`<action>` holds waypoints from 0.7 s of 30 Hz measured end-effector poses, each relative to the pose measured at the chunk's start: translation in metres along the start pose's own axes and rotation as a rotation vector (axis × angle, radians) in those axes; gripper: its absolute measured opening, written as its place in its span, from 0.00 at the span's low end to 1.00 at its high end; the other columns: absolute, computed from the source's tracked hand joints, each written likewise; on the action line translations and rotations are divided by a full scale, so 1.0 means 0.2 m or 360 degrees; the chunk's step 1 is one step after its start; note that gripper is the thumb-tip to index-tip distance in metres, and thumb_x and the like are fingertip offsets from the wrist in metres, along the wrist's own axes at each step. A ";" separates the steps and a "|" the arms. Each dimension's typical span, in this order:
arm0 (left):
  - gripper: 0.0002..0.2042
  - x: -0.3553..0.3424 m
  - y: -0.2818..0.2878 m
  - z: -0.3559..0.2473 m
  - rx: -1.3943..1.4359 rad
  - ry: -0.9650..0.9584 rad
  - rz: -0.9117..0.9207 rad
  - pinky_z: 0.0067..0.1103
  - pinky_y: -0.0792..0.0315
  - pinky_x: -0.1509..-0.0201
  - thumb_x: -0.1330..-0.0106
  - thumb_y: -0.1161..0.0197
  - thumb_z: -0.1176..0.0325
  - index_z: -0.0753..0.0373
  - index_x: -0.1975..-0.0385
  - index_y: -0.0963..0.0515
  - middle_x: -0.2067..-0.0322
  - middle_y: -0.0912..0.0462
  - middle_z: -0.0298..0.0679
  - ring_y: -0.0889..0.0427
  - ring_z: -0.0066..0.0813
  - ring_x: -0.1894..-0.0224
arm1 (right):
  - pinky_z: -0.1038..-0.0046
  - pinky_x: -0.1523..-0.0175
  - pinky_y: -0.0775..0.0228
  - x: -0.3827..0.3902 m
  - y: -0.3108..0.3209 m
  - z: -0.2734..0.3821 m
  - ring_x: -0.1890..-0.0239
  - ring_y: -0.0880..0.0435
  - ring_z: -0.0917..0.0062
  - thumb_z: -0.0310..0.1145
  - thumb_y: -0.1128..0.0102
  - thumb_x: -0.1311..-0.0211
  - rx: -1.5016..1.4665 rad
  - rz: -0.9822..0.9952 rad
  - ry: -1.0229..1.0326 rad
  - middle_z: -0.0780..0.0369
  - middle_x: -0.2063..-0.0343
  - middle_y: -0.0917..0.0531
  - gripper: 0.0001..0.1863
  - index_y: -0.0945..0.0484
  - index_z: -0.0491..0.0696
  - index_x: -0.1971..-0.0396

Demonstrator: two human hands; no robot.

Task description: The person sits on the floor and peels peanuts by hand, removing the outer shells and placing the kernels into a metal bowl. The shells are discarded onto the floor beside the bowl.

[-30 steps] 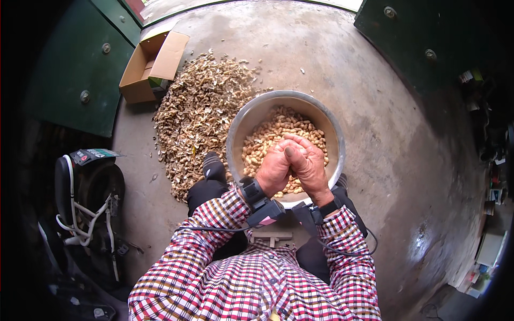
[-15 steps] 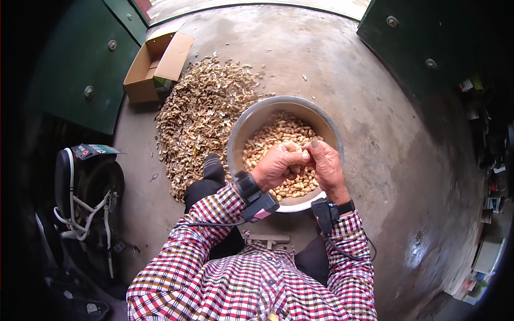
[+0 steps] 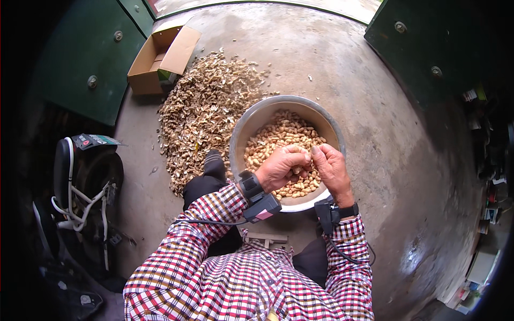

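Note:
Over a round metal basin (image 3: 243,125), my two hands meet nearly fingertip to fingertip. My left hand (image 3: 281,167) is closed, its thumb and forefinger pressed together and a peanut apparently in its curled fingers. My right hand (image 3: 333,168) is also closed in a pinch, thumb up, right beside the left thumb; whatever sits between its tips is too small to make out. Below them, many unshelled peanuts (image 3: 289,131) fill the bottom of the basin. Both wrists wear black bands with small devices and cables.
Left of the basin spreads a large heap of peanut shells (image 3: 201,112), with an open cardboard box (image 3: 147,81) behind it. A dark wheeled thing with a white frame (image 3: 88,214) stands at the left. Green doors (image 3: 80,59) flank the bare concrete floor (image 3: 385,150). Assorted items line the right wall.
The right hand has drawn slightly back from the left, and its thumb now points more upright. The left hand stays closed above the peanuts. The whole view has shifted a little.

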State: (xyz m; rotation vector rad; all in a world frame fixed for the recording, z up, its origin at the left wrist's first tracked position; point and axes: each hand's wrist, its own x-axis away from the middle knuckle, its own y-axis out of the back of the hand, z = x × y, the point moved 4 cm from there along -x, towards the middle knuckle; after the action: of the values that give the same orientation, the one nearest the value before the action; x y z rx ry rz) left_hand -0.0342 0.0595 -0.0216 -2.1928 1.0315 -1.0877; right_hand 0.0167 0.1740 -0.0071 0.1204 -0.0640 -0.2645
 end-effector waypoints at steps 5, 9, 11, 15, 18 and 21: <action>0.04 0.00 0.00 -0.02 -0.0001 -0.0064 -0.0009 0.11 0.43 0.89 0.46 0.42 0.71 0.61 0.77 0.30 0.86 0.29 0.33 0.34 0.15 0.88 | 0.81 0.71 0.40 0.00 -0.01 -0.01 0.75 0.33 0.86 0.36 0.53 0.39 0.0111 0.0006 0.0042 0.66 0.81 0.29 0.14 0.29 0.41 0.77; 0.03 0.01 -0.01 -0.03 0.0003 -0.0058 -0.0007 0.12 0.42 0.90 0.47 0.43 0.73 0.61 0.76 0.30 0.87 0.30 0.33 0.31 0.18 0.87 | 0.81 0.70 0.40 0.00 -0.02 -0.03 0.75 0.33 0.85 0.37 0.53 0.39 -0.0014 0.0014 0.0023 0.66 0.81 0.30 0.14 0.29 0.41 0.77; 0.03 0.01 0.01 -0.02 0.0019 -0.0061 0.0014 0.12 0.42 0.89 0.47 0.44 0.74 0.61 0.75 0.31 0.87 0.31 0.32 0.30 0.19 0.87 | 0.81 0.70 0.40 0.00 -0.02 -0.03 0.75 0.33 0.86 0.37 0.53 0.39 -0.0012 0.0031 0.0008 0.66 0.80 0.30 0.14 0.29 0.41 0.77; 0.02 0.01 0.01 -0.02 0.0011 -0.0046 0.0020 0.12 0.42 0.89 0.48 0.44 0.74 0.61 0.77 0.30 0.88 0.31 0.32 0.32 0.19 0.88 | 0.82 0.70 0.40 0.01 -0.03 -0.05 0.75 0.34 0.86 0.37 0.53 0.39 0.0045 0.0062 -0.0016 0.67 0.80 0.30 0.14 0.29 0.42 0.77; 0.01 0.02 0.01 -0.04 0.0024 -0.0041 0.0017 0.12 0.42 0.90 0.48 0.44 0.75 0.62 0.77 0.29 0.89 0.33 0.31 0.33 0.18 0.88 | 0.82 0.70 0.40 0.00 -0.04 -0.04 0.75 0.34 0.87 0.36 0.54 0.38 -0.0123 0.0069 -0.0031 0.67 0.80 0.31 0.14 0.29 0.42 0.77; 0.01 0.01 0.01 -0.04 0.0020 -0.0038 0.0044 0.12 0.43 0.90 0.48 0.44 0.75 0.62 0.77 0.29 0.90 0.34 0.31 0.34 0.18 0.89 | 0.82 0.71 0.41 0.01 -0.04 -0.06 0.75 0.34 0.87 0.34 0.54 0.39 -0.0210 0.0059 -0.0034 0.68 0.80 0.30 0.13 0.29 0.42 0.78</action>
State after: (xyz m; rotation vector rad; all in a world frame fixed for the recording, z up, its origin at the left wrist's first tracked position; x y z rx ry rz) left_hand -0.0404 0.0564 -0.0172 -2.1700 1.0391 -1.0502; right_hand 0.0163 0.1667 -0.0193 -0.0148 -0.0696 -0.2320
